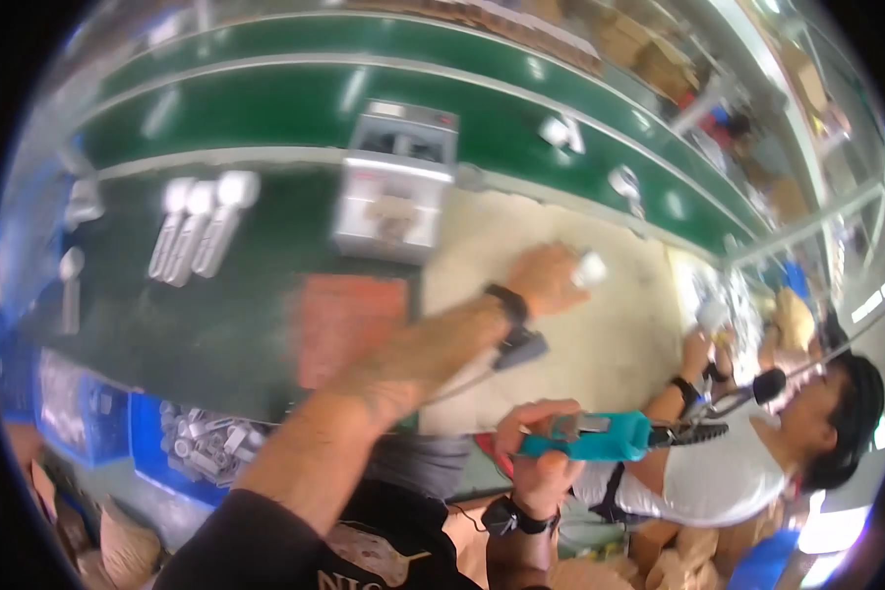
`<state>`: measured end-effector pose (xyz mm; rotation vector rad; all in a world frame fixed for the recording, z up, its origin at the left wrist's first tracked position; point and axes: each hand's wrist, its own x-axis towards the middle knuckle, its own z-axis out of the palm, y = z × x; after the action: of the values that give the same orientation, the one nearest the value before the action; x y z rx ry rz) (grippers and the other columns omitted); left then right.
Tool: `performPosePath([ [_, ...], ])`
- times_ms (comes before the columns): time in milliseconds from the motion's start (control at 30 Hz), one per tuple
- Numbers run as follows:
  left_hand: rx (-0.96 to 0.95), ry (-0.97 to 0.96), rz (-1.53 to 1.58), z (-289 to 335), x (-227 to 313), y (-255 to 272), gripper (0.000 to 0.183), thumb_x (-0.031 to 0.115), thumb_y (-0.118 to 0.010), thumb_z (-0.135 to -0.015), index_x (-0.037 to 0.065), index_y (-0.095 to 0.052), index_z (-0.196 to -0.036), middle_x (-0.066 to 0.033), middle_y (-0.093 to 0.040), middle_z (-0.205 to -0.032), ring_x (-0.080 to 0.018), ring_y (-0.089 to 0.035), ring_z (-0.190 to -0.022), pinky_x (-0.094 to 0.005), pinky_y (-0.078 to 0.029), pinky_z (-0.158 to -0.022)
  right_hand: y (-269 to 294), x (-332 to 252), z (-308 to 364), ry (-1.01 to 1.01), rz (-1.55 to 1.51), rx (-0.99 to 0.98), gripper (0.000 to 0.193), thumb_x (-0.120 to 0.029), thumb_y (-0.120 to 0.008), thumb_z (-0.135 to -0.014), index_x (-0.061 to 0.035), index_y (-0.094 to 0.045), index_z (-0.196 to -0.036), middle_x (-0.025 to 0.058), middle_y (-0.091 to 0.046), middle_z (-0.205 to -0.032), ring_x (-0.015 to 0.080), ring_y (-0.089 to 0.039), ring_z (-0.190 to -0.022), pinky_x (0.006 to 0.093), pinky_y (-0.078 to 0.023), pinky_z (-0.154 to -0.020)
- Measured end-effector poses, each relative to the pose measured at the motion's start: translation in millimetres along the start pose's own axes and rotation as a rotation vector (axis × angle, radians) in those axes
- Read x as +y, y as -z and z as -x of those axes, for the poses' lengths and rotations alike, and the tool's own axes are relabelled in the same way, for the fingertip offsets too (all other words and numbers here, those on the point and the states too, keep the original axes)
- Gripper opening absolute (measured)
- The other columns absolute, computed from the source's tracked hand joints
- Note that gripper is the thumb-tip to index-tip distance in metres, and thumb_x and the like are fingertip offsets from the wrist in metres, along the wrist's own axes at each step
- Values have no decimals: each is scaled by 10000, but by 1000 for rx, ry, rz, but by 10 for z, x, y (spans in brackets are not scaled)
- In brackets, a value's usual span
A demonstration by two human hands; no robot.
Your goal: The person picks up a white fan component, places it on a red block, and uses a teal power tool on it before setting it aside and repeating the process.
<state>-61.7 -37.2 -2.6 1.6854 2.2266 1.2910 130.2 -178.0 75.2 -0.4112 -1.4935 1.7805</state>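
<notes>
A right hand (543,470) wraps snugly around a teal handheld tool (610,437) by the bench's (202,339) near edge; the left hand (544,279), grip too blurred to tell, meets a white part (591,268).

On the counter (197,339), three spoons (197,226) lie left of the machine (388,202), a single spoon (71,285) farther left. Before the machine lies a mat (349,320); right of the machine, a sheet (619,344), the left hand (546,280) over it. Behind the machine is a conveyor (265,103); before the machine, leftward, a bin (147,447) of parts (206,442).
</notes>
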Motion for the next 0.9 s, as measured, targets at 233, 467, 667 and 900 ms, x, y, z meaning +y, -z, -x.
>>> performPosePath([
  [233,93,-90,48,151,126,-269,216,236,-664,-712,52,-637,-821,-137,-626,-845,-334,-623,-832,-483,-491,-744,-145,-13,57,140,137,69,536,-478,-503,-969,57,-526,-971,104,-521,-713,194,-497,-623,304,-406,-581],
  [467,65,-354,184,1134,-180,1212,401,367,-654,-892,9,-659,-1073,-161,-651,-1039,-350,-609,-1053,-438,-508,-901,96,399,-126,133,203,96,604,-553,-619,-941,12,-556,-1141,81,-572,-777,172,-547,-701,282,-448,-651],
  [667,-88,-210,-63,1664,-348,2028,311,224,-776,-757,66,-706,-1016,-104,-681,-988,-304,-675,-856,-418,-564,-746,-364,592,-502,88,184,-31,668,-581,-662,-921,31,-517,-1148,79,-571,-776,184,-574,-694,309,-470,-618],
  [900,64,-237,-2,1819,-429,1954,291,162,-791,-778,53,-697,-1031,-107,-683,-986,-311,-678,-900,-404,-557,-791,-559,431,-474,48,207,-5,741,-672,-624,-896,24,-515,-1124,72,-538,-740,189,-546,-652,312,-447,-597],
])
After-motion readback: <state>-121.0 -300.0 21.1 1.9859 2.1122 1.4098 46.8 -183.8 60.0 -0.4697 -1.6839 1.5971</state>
